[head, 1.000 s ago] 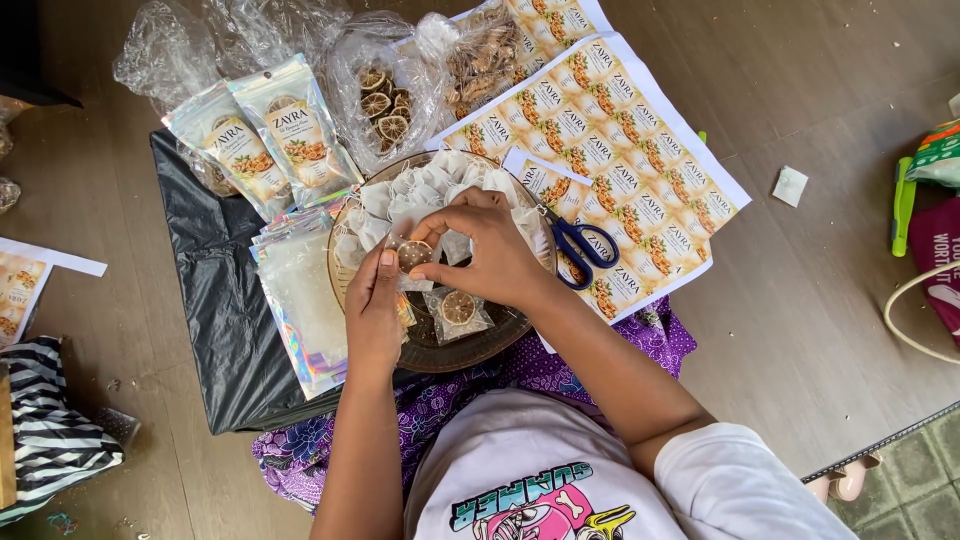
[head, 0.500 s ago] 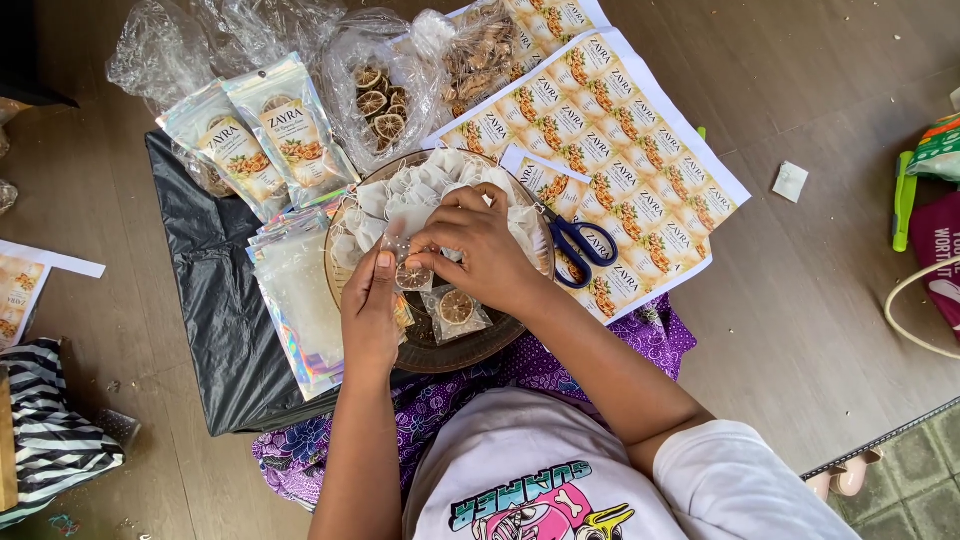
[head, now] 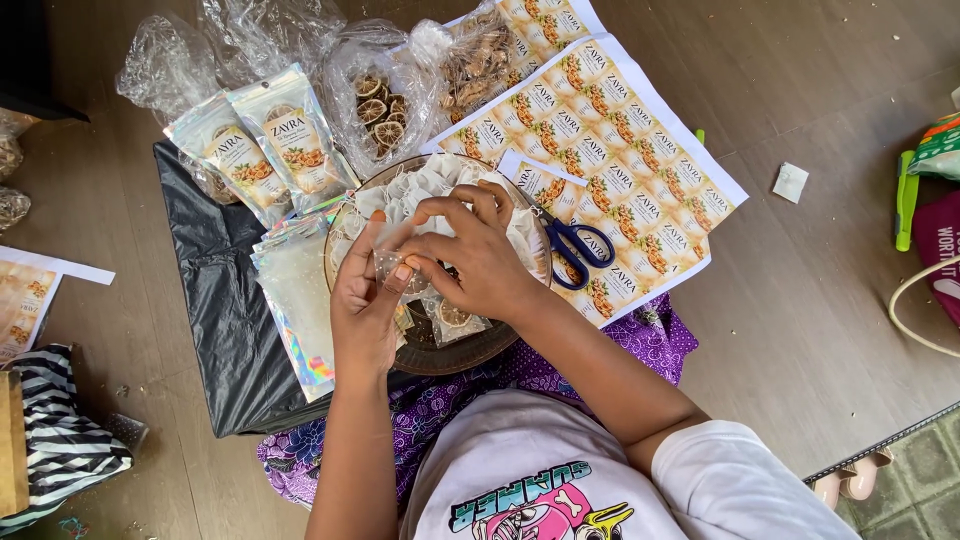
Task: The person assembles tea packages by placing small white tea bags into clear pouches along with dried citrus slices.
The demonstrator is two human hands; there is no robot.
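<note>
Between both hands' fingers (head: 405,268), small sachet (head: 388,262)

Soft, even daylight, sharp focus, faint shadows, no glare.

left hand (head: 362,305) and right hand (head: 478,255) pinching a small clear sachet (head: 392,268) over a round tray (head: 440,352); scissors (head: 572,250) beside

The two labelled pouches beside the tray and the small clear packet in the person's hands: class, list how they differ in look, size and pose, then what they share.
The labelled pouches are larger; the small clear packet is far smaller. The pouches carry printed fronts; the packet is plain and see-through. The pouches lie on the black plastic sheet, untouched; the packet is pinched between the left hand and right hand above the round tray. Both are plastic.
</note>
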